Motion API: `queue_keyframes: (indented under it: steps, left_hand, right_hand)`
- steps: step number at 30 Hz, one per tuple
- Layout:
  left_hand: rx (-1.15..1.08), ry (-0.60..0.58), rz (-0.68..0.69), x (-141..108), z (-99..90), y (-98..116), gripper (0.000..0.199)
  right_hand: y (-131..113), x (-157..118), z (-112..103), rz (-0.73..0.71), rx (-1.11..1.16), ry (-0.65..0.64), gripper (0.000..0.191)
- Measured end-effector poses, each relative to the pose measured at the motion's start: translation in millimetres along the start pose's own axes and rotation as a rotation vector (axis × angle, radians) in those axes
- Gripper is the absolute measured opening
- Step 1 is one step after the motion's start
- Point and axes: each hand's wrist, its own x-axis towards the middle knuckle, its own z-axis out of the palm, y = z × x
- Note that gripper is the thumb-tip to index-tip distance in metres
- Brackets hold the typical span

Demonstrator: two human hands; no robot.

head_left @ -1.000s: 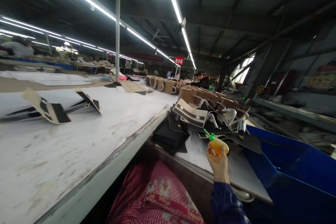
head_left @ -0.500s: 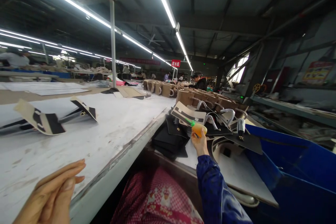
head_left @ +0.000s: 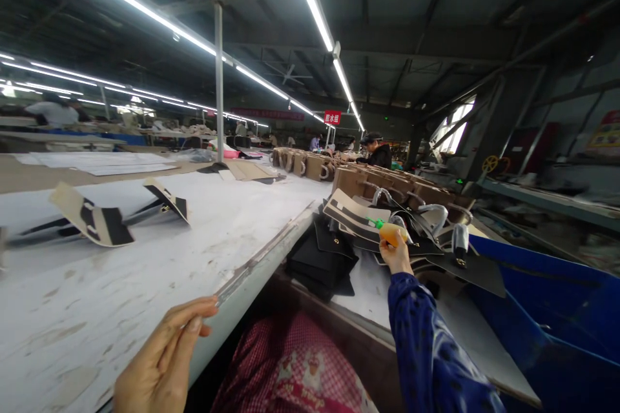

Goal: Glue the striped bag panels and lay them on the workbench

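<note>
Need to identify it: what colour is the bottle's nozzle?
Green nozzle on an orange-yellow bottle, head view.

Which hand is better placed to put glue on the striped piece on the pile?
Probably the right hand: it holds the orange bottle, nozzle at the striped piece. The left hand is empty, far away.

One cam only, head-worn, facing fwd along the long white worktable (head_left: 145, 251) toward the hall's far end, tilted high: ceiling fills the top half. Both hands sit low in frame, close to lens. No 2nd view, so no overlap.
</note>
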Motion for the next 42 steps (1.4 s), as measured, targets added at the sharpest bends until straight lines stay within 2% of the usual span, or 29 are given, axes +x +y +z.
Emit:
queue_keyframes:
  steps: [4, 8, 13, 18, 22, 24, 27, 31, 33, 35, 38, 40, 42]
  left_hand:
    - [-0.014, -0.107, -0.022, 4.5, 9.5, -0.6, 0.035]
    - [-0.027, -0.236, -0.154, 4.9, 20.5, -6.1, 0.044]
    - [-0.074, -0.389, -0.295, -4.8, 39.0, -24.8, 0.052]
    - [-0.159, -0.544, -0.361, -18.6, 63.4, -43.1, 0.051]
    - [-0.417, -0.577, -0.546, -30.7, 92.4, -57.1, 0.056]
    - [-0.51, -0.591, -0.635, -37.4, 109.1, -62.7, 0.068]
    - [-0.557, -0.643, -0.73, -44.8, 132.6, -67.1, 0.08]
    - [-0.566, -0.635, -0.781, -42.9, 159.8, -62.6, 0.095]
    - [-0.598, -0.66, -0.758, -38.3, 172.9, -56.7, 0.089]
    - [-0.635, -0.688, -0.742, -34.0, 186.1, -51.0, 0.075]
    - [-0.628, -0.74, -0.831, -32.8, 204.4, -47.1, 0.069]
    - [-0.624, -0.827, -0.895, -37.5, 211.7, -48.3, 0.067]
    - [-0.675, -0.944, -0.912, -46.6, 210.7, -51.9, 0.066]
  right_hand:
    - [15.8, 9.1, 5.1, 0.065, -0.059, 0.012, 0.029]
    - [28.9, 12.9, 10.1, 0.133, -0.121, 0.031, 0.027]
    - [34.4, 6.0, 11.7, 0.185, -0.17, 0.029, 0.028]
    - [30.3, -18.3, 16.7, 0.202, -0.125, -0.048, 0.027]
    - [13.5, -58.3, 7.8, 0.238, -0.053, -0.175, 0.023]
    - [0.7, -84.8, -7.0, 0.272, -0.024, -0.212, 0.024]
    - [-21.4, -126.7, -41.5, 0.316, 0.003, -0.197, 0.027]
    - [-49.0, -174.8, -98.0, 0.337, 0.02, -0.098, 0.052]
    - [-59.1, -191.5, -125.2, 0.345, 0.014, -0.033, 0.063]
    - [-65.7, -202.0, -150.0, 0.336, 0.008, 0.014, 0.071]
    - [-68.6, -207.4, -181.4, 0.312, -0.005, 0.082, 0.078]
    - [-66.6, -207.3, -197.5, 0.292, 0.009, 0.108, 0.079]
    - [-63.0, -206.9, -208.9, 0.268, 0.039, 0.107, 0.075]
